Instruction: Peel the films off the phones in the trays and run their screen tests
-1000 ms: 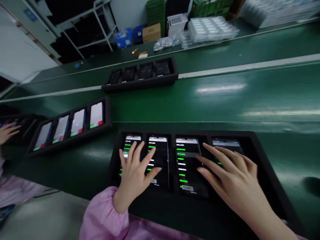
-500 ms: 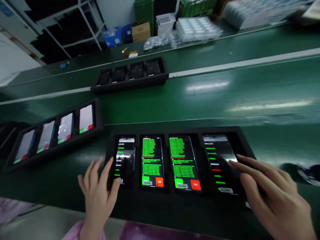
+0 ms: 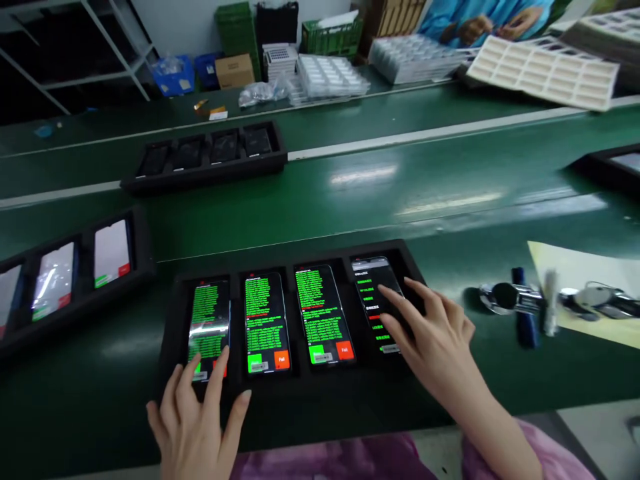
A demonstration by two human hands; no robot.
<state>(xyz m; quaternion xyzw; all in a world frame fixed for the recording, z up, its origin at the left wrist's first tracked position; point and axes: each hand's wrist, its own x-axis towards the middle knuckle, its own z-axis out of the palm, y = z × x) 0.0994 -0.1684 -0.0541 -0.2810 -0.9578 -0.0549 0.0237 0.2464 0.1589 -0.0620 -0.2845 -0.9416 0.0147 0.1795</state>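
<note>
A long green bench [image 3: 315, 217] is stretching across the room in front of me, and a metal rack [image 3: 95, 30] is standing at the far left. At the far right, a co-worker in blue sleeves [image 3: 467, 15] is sitting or standing behind the bench, both hands close together; what those hands are holding is too small to tell.

Three black trays are lying on the green. The near tray [image 3: 295, 333] is sitting directly before the worker and carrying four phones in a row, each in its own compartment. The left tray [image 3: 144, 247] is running out of sight at the left, its visible screens glowing pale. The far tray [image 3: 210, 175] is holding four dark items. A cream moulded tray [image 3: 545, 73] is tilting at the far right, while a yellow sheet [image 3: 600, 267] is lying at the near right under part of some shiny metal pieces [image 3: 507, 297].

The worker's left hand [image 3: 197, 420] is spreading its fingers apart over the near end of the leftmost phone [image 3: 207, 307]. The right hand [image 3: 435, 333] is reaching over the rightmost phone [image 3: 370, 307], fingers also apart, the index fingertip lying against or just above the screen; I cannot tell which.

The second phone [image 3: 265, 307] and third phone [image 3: 320, 307] are showing green lines of text, each with a green block and a red block [image 3: 345, 351] at the near end.
</note>
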